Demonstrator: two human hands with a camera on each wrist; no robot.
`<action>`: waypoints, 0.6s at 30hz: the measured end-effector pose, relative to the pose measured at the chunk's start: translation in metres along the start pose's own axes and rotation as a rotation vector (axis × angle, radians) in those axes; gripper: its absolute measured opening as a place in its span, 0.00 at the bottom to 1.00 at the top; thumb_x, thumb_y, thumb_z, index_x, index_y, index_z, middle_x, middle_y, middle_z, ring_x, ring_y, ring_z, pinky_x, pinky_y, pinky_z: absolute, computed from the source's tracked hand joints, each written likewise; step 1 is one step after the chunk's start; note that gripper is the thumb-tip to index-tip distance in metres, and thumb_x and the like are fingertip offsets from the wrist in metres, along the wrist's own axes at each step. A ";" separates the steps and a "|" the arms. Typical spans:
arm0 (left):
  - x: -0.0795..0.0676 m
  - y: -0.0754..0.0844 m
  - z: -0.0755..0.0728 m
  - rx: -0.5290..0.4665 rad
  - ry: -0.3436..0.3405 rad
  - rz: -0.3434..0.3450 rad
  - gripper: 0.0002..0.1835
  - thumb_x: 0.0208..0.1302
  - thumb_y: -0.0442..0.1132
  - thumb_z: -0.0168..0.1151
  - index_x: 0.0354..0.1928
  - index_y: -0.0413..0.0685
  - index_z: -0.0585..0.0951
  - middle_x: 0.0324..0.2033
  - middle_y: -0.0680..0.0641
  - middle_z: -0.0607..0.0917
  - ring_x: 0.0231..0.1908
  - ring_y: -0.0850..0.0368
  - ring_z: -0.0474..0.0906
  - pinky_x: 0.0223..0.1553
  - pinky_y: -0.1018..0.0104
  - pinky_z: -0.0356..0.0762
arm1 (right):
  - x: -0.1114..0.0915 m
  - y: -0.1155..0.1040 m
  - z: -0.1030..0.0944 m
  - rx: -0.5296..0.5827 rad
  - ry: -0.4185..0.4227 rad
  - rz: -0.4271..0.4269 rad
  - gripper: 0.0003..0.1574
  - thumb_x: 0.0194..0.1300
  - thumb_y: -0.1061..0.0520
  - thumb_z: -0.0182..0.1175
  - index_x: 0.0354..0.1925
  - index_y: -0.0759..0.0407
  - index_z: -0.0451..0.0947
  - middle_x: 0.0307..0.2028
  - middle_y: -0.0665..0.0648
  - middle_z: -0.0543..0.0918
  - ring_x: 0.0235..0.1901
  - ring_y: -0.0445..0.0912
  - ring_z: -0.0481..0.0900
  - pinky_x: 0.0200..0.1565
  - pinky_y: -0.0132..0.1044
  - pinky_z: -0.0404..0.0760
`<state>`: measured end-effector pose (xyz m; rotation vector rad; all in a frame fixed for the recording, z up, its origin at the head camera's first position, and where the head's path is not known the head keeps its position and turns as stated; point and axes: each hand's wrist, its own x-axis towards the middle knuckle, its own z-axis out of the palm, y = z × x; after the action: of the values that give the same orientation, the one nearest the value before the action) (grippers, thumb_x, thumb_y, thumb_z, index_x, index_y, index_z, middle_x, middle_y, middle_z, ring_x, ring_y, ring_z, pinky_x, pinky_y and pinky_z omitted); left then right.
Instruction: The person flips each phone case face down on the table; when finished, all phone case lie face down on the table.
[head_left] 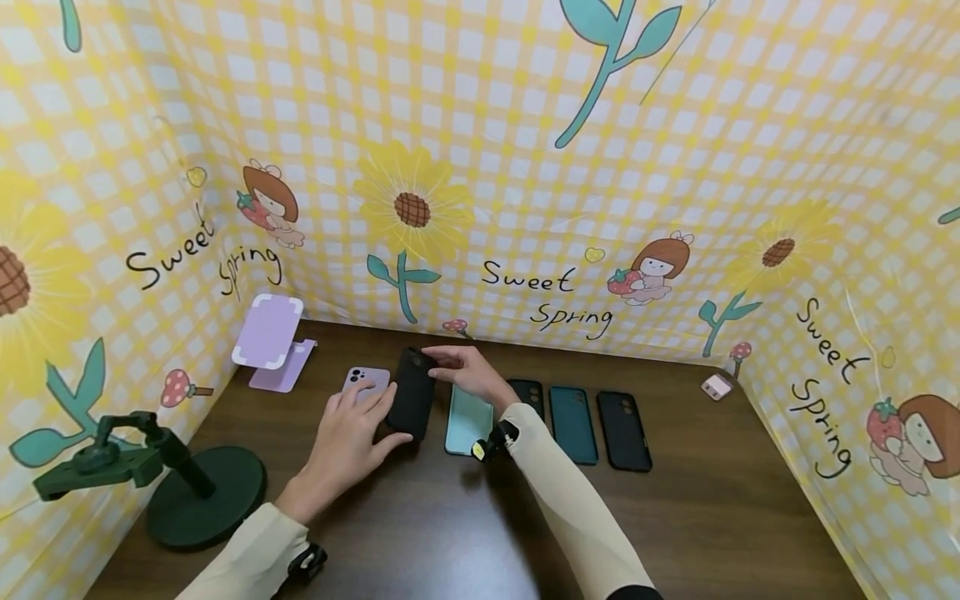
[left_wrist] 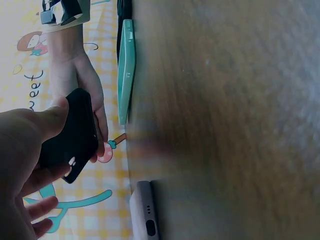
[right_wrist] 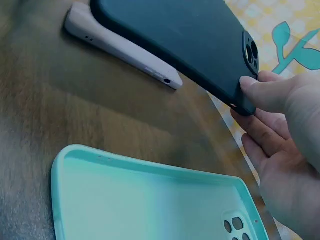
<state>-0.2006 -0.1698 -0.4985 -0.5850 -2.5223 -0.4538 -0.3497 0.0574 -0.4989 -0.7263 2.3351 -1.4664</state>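
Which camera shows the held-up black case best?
The right wrist view: the black case is large and its camera opening clear, though the frame crops it. The head view shows it small but nearly whole; in the left wrist view, the left hand covers part.

The right-wrist view's lower edge cuts off the mint case (right_wrist: pixel 145 195), its upper edge the dark case (right_wrist: pixel 175 35); rightward in the left-wrist view, the tabletop (left_wrist: pixel 235 120) blurs.
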 end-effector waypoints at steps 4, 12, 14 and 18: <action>-0.002 -0.001 0.004 0.009 -0.044 -0.061 0.45 0.52 0.60 0.78 0.66 0.38 0.79 0.57 0.39 0.87 0.64 0.38 0.74 0.55 0.41 0.70 | -0.002 0.000 0.001 -0.029 0.024 0.033 0.23 0.73 0.54 0.64 0.64 0.45 0.81 0.66 0.52 0.81 0.64 0.49 0.80 0.61 0.45 0.81; -0.007 -0.004 0.011 0.025 -0.132 -0.145 0.45 0.53 0.61 0.77 0.64 0.35 0.80 0.57 0.37 0.86 0.60 0.38 0.75 0.53 0.43 0.71 | 0.003 0.001 0.005 -0.179 0.001 -0.031 0.22 0.72 0.55 0.64 0.63 0.50 0.82 0.63 0.55 0.83 0.61 0.49 0.82 0.60 0.42 0.82; -0.006 -0.004 0.012 0.024 -0.134 -0.147 0.44 0.53 0.61 0.77 0.64 0.35 0.80 0.57 0.37 0.87 0.60 0.37 0.75 0.53 0.43 0.71 | 0.004 0.001 0.006 -0.218 -0.007 -0.041 0.22 0.72 0.55 0.64 0.63 0.51 0.82 0.63 0.55 0.83 0.61 0.50 0.82 0.61 0.42 0.81; -0.004 -0.004 0.015 0.015 -0.155 -0.149 0.44 0.53 0.60 0.77 0.63 0.34 0.80 0.57 0.37 0.87 0.59 0.37 0.75 0.54 0.42 0.71 | 0.003 0.001 0.006 -0.289 -0.027 -0.035 0.22 0.72 0.56 0.65 0.63 0.53 0.82 0.64 0.55 0.83 0.62 0.50 0.81 0.63 0.44 0.79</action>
<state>-0.2052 -0.1685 -0.5134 -0.4438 -2.7267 -0.4584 -0.3492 0.0512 -0.5024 -0.8561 2.5551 -1.1348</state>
